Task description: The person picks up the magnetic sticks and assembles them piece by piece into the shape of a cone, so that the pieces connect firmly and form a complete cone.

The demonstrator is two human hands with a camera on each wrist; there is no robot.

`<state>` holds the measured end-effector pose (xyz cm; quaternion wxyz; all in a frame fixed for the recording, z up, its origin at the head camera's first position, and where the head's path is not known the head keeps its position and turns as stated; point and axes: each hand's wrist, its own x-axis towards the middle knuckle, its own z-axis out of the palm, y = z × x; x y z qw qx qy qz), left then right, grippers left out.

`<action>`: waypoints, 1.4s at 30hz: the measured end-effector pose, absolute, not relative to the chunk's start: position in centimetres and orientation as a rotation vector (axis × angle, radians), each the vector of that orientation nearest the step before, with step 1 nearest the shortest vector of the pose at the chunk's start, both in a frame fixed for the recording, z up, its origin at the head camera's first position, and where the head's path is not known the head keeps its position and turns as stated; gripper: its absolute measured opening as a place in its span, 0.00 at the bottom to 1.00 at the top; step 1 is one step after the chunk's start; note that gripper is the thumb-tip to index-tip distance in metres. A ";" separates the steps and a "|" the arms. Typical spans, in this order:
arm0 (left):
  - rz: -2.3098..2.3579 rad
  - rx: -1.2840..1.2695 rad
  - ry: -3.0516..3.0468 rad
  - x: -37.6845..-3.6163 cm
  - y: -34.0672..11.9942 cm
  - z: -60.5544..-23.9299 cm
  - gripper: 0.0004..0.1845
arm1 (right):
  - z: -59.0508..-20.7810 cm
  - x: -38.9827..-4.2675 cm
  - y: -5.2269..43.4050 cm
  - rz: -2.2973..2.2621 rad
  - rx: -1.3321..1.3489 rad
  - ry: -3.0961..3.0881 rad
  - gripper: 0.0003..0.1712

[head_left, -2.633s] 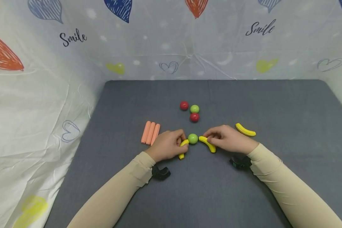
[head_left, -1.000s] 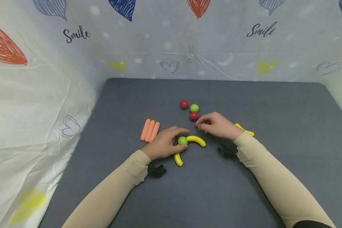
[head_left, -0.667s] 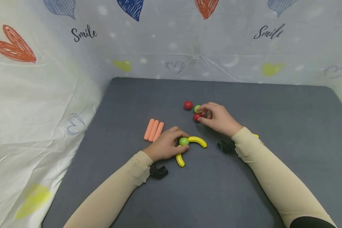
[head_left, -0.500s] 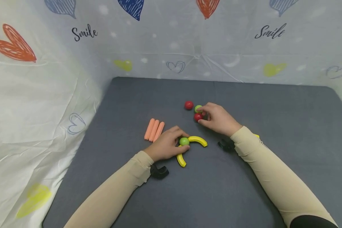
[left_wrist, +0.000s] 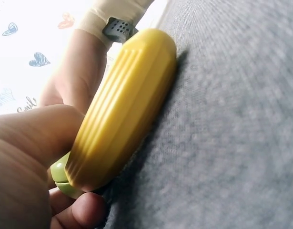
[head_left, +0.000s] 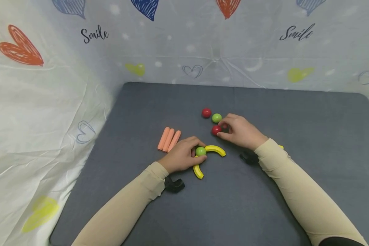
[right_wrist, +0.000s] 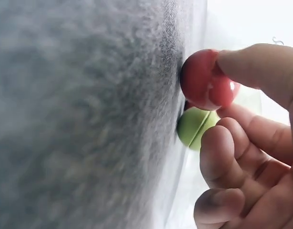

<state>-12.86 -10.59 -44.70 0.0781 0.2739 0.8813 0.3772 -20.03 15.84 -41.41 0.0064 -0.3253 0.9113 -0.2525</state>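
Observation:
On the grey cloth, my left hand curls its thumb and index finger round a green ball. One yellow toy banana extends right from that ball, and another slants toward me under the thumb. The lower banana looms large in the left wrist view, partly covering the green ball. Farther back, my right hand pinches a red ball between thumb and fingers. In the right wrist view, a grooved green ball shows just past the held red ball.
Behind the right hand lie a second green ball and another red ball. Three orange sticks lie side by side left of the left hand. A third banana is mostly hidden by the right sleeve. A printed curtain borders the table.
Both hands let go of the bananas, which now meet the near green ball. The left hand went round that ball. The right hand reached back, gripped a red ball and drew it slightly nearer.

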 end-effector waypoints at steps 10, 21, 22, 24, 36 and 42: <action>1.134 0.811 2.624 -12.8 -10.5 -44.7 0.17 | -41.3 -19.1 16.7 -0.784 -1.030 2.827 0.22; 1.156 0.806 2.606 -12.9 -10.2 -44.8 0.17 | -41.6 -18.4 17.6 -0.822 -0.935 2.823 0.17; 1.159 0.805 2.601 -12.8 -10.1 -44.9 0.17 | -41.6 -18.2 17.9 -0.829 -0.911 2.821 0.17; 1.170 0.798 2.595 -12.8 -10.0 -44.9 0.17 | -41.7 -17.8 18.4 -0.848 -0.872 2.813 0.18; 1.215 0.796 2.628 -12.9 -10.0 -44.7 0.17 | -42.0 -14.8 20.6 -0.940 -0.696 2.716 0.14; 1.211 0.802 2.643 -13.0 -10.2 -44.8 0.20 | -41.7 -13.7 20.3 -1.004 -0.694 2.612 0.13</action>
